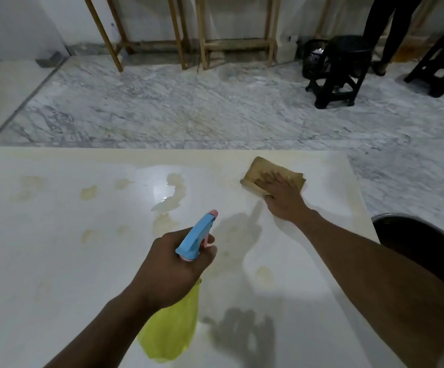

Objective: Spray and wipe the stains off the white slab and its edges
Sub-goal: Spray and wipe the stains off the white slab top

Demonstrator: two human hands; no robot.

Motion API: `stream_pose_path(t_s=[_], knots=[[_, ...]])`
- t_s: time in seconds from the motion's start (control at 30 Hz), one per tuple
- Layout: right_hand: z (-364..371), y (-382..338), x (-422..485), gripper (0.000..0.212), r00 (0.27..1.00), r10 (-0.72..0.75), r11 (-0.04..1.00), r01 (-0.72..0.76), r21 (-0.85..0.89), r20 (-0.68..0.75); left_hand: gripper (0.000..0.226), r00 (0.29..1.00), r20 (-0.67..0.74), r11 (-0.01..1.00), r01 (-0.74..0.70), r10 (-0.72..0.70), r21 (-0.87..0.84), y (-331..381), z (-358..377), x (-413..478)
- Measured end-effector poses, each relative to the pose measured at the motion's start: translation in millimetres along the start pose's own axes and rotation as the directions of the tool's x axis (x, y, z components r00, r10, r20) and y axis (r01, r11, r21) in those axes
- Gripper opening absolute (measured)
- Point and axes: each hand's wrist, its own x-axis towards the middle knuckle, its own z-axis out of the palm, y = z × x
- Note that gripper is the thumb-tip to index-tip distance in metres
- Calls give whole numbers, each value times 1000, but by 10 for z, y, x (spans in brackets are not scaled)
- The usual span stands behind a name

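The white slab (56, 274) fills the lower part of the view, with several yellowish stains (88, 192) and a wet patch (171, 197) near its middle. My left hand (173, 269) grips a spray bottle (198, 239) with a blue and pink head and a yellow body, held above the slab with the nozzle pointing away from me. My right hand (281, 197) presses flat on a folded tan cloth (262, 171) near the slab's far right corner.
A dark round basin (422, 248) sits beside the slab's right edge. Beyond the slab lies grey marble floor (189, 107), with wooden frame legs (178, 35), two black plastic stools (340, 73), a black basket (315, 57) and a standing person's legs (390, 30) at the far right.
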Motion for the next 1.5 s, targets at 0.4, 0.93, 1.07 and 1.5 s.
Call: stream_pose_path(t_s=[0.4, 0.93, 1.07, 1.5], knots=[[731, -676, -1587, 65, 988, -152, 988, 152, 17, -1, 10, 1000, 17, 999, -14, 14, 39, -112, -217, -795], [288, -1986, -3380, 36, 803, -23, 28, -595, 803, 596, 20, 997, -46, 997, -60, 62, 43, -324, -986, -2341], [-77, -1847, -2641, 30, 773, -116, 181, -601, 779, 624, 19, 996, -54, 996, -72, 74, 46, -286, -1084, -1855], [-328, -1132, 600, 47, 995, 98, 989, -98, 109, 6, 10, 998, -62, 997, -20, 25, 70, -581, -1244, -157]])
